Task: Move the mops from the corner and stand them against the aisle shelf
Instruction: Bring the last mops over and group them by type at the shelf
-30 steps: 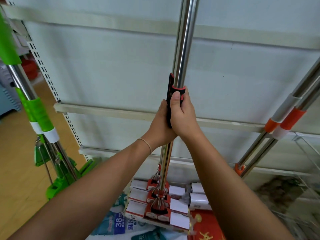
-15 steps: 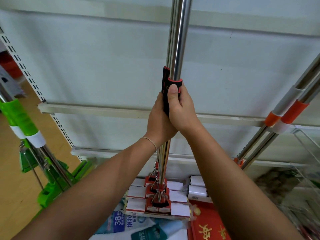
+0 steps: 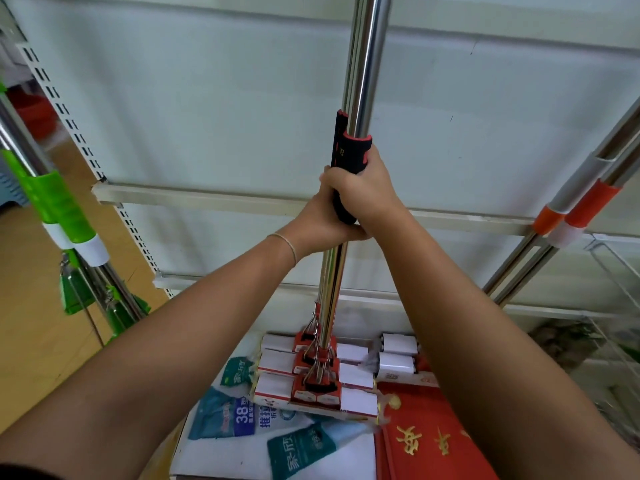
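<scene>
Right hand [image 3: 363,192] wraps its fingers around the black-and-red foam grips [image 3: 349,150] of a bundle of steel-handled mops [image 3: 360,81], thumb side up. Left hand [image 3: 320,220] sits just below and partly behind it, fingers curled around the same poles – the two hands touch. A thin band [image 3: 289,245] circles the left wrist. Both forearms reach up from the bottom corners of the head view.

The bundle stands close to upright in front of the white back panel of the aisle shelf [image 3: 207,116]; how many poles it holds is hard to count, at least two. Their red sponge heads [image 3: 317,372] with white wrapped rollers sit low, stacked one in front of another, on or just above the packaged goods at the shelf's base – contact cannot be told.

Left of the hands, green-handled mops [image 3: 59,206] lean, with white collars and green heads down near the tan floor [image 3: 31,341]. On the right, two more steel poles with orange collars [image 3: 575,213] lean against the shelf, side by side and touching. Horizontal shelf rails [image 3: 207,200] cross the panel behind the hands; a perforated upright [image 3: 86,143] runs along the shelf's left edge.

At the bottom lie teal-and-white packets [image 3: 239,417] with "38" printed on one, and red packs with gold characters [image 3: 426,441] just beside them. A wire rack [image 3: 616,306] shows at far right.
</scene>
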`<state>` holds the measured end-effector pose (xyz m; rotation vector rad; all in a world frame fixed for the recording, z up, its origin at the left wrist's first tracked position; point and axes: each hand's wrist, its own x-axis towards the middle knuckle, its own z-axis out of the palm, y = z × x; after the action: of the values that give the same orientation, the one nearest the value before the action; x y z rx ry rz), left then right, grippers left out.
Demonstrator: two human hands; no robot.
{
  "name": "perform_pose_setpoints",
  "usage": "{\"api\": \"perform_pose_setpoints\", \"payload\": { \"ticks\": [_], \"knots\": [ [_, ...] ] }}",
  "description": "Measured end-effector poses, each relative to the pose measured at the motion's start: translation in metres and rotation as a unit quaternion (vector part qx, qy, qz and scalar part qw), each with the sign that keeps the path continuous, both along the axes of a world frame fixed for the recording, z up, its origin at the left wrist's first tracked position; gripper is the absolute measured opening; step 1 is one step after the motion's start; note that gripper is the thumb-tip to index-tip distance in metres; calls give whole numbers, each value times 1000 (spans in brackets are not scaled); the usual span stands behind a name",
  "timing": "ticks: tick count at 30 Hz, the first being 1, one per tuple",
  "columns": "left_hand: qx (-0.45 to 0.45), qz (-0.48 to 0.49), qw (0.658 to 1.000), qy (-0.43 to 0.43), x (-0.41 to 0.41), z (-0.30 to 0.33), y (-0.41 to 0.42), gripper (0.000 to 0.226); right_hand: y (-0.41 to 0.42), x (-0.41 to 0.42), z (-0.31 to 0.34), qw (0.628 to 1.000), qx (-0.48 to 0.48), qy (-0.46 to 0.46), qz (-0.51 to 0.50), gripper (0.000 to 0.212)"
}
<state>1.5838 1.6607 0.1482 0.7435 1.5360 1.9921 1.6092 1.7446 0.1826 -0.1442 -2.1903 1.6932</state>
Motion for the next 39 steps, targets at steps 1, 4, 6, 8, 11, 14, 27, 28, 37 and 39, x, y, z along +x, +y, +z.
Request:
{"api": "perform_pose_setpoints", "payload": {
  "ticks": [1, 4, 6, 8, 11, 14, 27, 28, 37, 39],
  "knots": [
    [57, -18, 993, -99, -1, 0, 3, 38, -1, -1, 0, 1000, 0, 3, -3, 38],
    [202, -37, 931, -303, -6, -4, 9, 26, -4, -3, -2, 999, -9, 15, -30, 38],
    [206, -9, 934, -291, -9, -8, 11, 25, -5, -6, -4, 999, -17, 17, -43, 46],
    [209, 3, 938, -277, -10, -13, 16, 27, -3, -9, -5, 999, -12, 13, -37, 51],
    [211, 46, 942, -257, -8, -16, 24, 32, 4, -11, -5, 1000, 6, 5, -13, 52],
    [210, 84, 946, -233, -3, -15, 32, 31, 10, -12, -5, 1000, 19, 6, -2, 48],
    [-169, 251, 916, 263, 8, -10, 12, 25, 7, -10, -8, 999, 36, 28, -9, 44],
    [-113, 247, 935, 226, 4, -10, 6, 29, 7, -9, -8, 999, 36, 35, -9, 39],
    [-224, 165, 928, 247, 25, -48, -2, 57, 10, 30, -70, 993, 86, -83, 23, 74],
    [-329, 84, 883, 324, 32, -63, -20, 87, 20, 47, -98, 979, 97, -174, 34, 109]
  ]
}}
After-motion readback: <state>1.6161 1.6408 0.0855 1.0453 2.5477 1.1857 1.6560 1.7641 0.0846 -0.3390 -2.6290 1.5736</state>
